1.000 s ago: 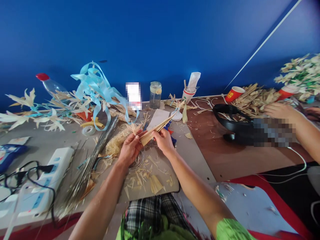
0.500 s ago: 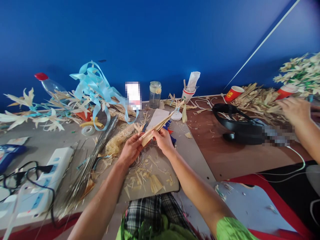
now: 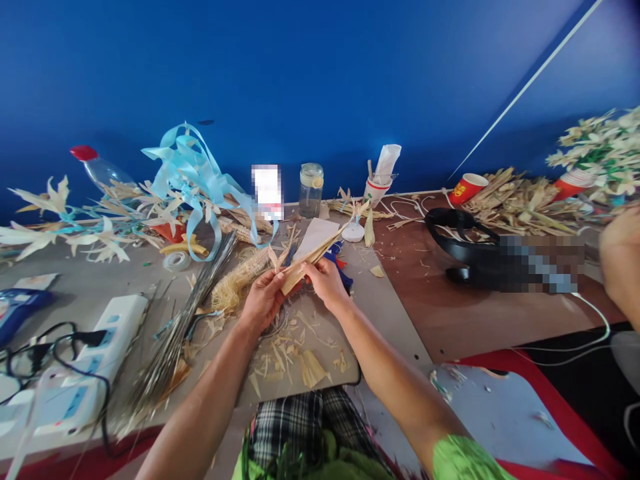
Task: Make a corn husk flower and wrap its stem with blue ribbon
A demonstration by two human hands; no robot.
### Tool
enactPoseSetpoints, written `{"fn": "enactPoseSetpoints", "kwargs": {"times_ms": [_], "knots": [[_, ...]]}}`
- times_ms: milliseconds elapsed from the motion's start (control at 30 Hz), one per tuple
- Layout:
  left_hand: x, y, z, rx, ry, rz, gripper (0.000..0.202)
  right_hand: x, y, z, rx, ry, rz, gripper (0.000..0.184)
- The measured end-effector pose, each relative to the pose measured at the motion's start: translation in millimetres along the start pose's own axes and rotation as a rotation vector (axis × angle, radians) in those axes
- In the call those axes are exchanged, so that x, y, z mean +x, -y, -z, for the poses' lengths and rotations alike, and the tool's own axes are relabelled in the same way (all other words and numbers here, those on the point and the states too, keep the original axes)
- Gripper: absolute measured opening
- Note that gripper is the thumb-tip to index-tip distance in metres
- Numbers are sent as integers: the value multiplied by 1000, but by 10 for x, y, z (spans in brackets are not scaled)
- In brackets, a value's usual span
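Both hands meet over the front middle of the table, closed on dry corn husk (image 3: 311, 261) strips that point up and to the right. My left hand (image 3: 263, 298) pinches the lower end, and a small pale husk flower piece (image 3: 275, 259) sticks up by its thumb. My right hand (image 3: 326, 283) grips the husk near its middle, thumb on top. Behind my right hand lies a blue tool (image 3: 334, 255), mostly hidden. Husk scraps (image 3: 311, 368) litter the mat below. A corn cob (image 3: 245, 273) with stringy fibres is left of my hands.
A bundle of thin wires (image 3: 187, 327) and a white power strip (image 3: 107, 360) lie to the left. Blue ribbon (image 3: 185, 163) and husk flowers (image 3: 107, 240) stand behind them. A glass jar (image 3: 311, 190), paper cup (image 3: 376, 190) and black headset (image 3: 465, 247) sit farther back and right. Another person's arm (image 3: 621, 263) is at far right.
My hands stay nearly in place on the husk, with only slight finger movement. The other person's hand at far right has drawn back toward the picture's edge.
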State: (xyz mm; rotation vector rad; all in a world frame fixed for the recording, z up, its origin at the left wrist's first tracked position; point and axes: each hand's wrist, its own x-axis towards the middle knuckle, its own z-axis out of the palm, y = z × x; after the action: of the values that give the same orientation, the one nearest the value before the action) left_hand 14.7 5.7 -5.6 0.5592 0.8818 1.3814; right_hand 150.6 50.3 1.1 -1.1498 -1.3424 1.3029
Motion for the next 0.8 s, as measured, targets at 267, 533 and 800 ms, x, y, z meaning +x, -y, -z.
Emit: {"fn": "enactPoseSetpoints", "kwargs": {"times_ms": [267,533,800], "knots": [[31,-5,-5,-20,-161,-72,25,-64,45,-38,-290,61,63,37],[47,3,17,-19,-219,-86,32,-79,40,-61,-318,114,93,35],[28,-17,26,-38,-127,-49,27,-79,67,-25,-359,113,46,34]]}}
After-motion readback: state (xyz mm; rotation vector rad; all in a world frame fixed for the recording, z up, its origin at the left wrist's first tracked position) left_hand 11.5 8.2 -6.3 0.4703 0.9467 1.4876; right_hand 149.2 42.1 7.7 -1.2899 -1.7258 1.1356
